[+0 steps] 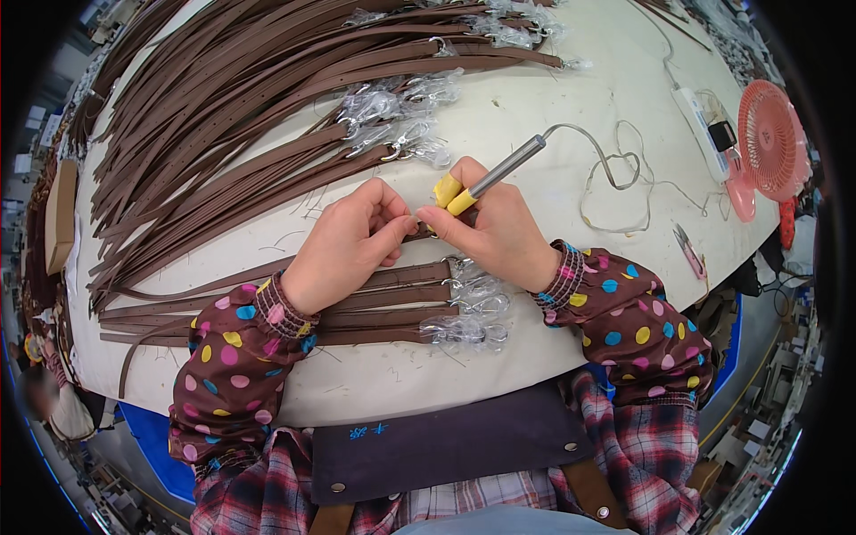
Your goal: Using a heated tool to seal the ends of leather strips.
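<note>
My left hand is closed in a pinch at the end of a brown strap in the middle of the table. My right hand is closed around a pen-like tool with a steel barrel and yellow tip section, its cord trailing right; its thumb meets my left fingertips at the strap. A yellow covering is on a right fingertip. What exactly is pinched there is too small to make out. Just below my hands lie several brown straps with clips in clear plastic.
Bundles of brown straps cover the back left of the cream table. At right are a pink fan, a power strip and snips. A cardboard box and another person are at far left.
</note>
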Motion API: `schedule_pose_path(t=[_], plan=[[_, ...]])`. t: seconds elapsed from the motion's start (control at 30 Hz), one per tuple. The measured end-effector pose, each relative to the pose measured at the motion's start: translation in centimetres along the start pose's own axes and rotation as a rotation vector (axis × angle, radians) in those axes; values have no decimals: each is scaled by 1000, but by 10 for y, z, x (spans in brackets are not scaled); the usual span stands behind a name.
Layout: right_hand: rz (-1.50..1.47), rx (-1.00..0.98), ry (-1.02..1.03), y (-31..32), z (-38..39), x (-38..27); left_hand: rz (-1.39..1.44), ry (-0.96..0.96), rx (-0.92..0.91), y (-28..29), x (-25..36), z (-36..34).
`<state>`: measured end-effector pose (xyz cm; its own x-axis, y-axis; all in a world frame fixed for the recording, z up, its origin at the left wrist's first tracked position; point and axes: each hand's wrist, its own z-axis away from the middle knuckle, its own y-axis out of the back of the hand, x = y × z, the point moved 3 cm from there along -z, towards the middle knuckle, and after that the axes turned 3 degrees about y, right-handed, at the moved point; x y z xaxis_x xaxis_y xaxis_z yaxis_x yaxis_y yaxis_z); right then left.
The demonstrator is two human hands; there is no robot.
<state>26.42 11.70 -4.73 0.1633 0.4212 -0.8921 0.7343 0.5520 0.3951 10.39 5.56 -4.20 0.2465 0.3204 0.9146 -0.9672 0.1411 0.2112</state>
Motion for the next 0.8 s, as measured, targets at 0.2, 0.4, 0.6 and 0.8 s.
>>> schedule_pose_path(t=[0.2,0.4,0.6,0.8], plan=[[10,2,1,0,0,0,5,-2,0,-1,0,0],[-6,55,-8,3,0,-1,-23,9,20,0,2,0],[-10,64,7,2,-1,0,0,10,49,0,1,-1],[-67,62,-32,1,-1,-1,27,13,73,-1,3,-1]])
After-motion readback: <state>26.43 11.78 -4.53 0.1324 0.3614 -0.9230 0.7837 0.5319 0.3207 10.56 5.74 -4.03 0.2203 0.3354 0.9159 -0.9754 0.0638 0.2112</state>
